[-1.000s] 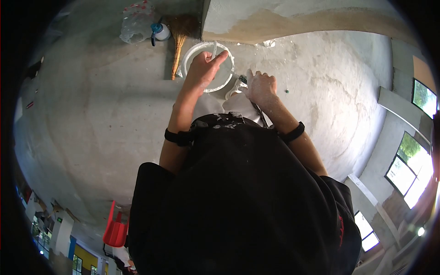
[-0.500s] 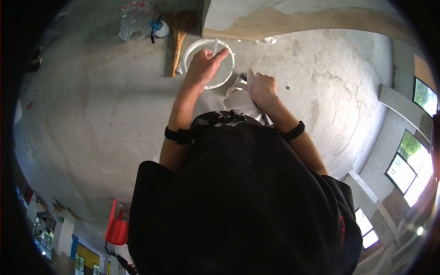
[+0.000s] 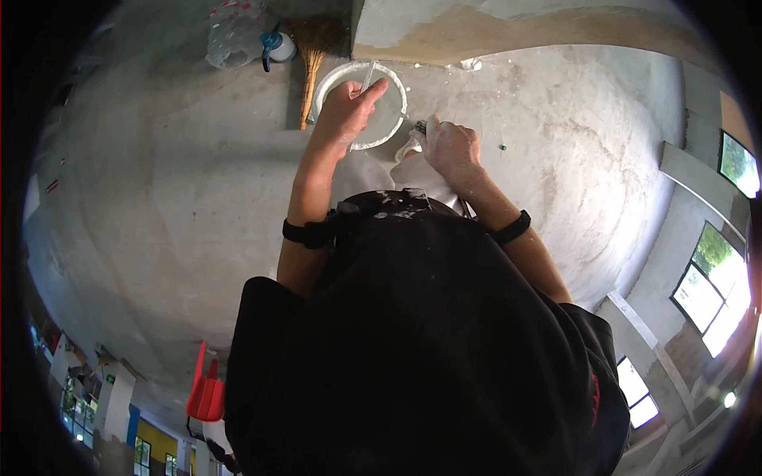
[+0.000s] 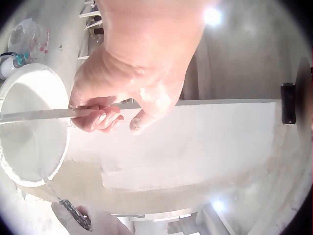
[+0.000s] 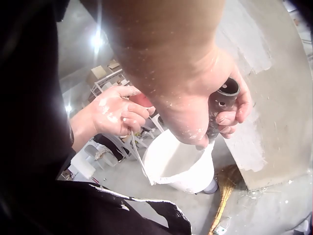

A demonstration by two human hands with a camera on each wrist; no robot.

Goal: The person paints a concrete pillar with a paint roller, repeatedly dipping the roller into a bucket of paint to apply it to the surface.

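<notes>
A round white bucket (image 3: 403,103) with a caked rim and pale contents is in front of me in the head view. My left hand (image 3: 343,119) grips its whitish strip handle (image 4: 39,115), fingers curled round it, thumb stretched out. Beside the bucket, my right hand (image 3: 454,151) holds a tool by its black, white-spattered handle (image 4: 76,215). The hollow end of that tool handle (image 5: 230,87) shows in the right wrist view. A thin part of the tool points toward the bucket in the left wrist view. White smears mark both hands.
A straw broom (image 3: 309,87), a white jug with a blue top (image 3: 278,47) and a clear plastic bag (image 3: 235,36) are left of the bucket. A partly coated wall (image 3: 492,36) stands just beyond it. Behind, at lower left, is a red chair (image 3: 208,397).
Bucket, broom and floor have shifted slightly upward in the head view. My left hand has moved a little left, still on the bucket handle. The right hand keeps hold of the tool.
</notes>
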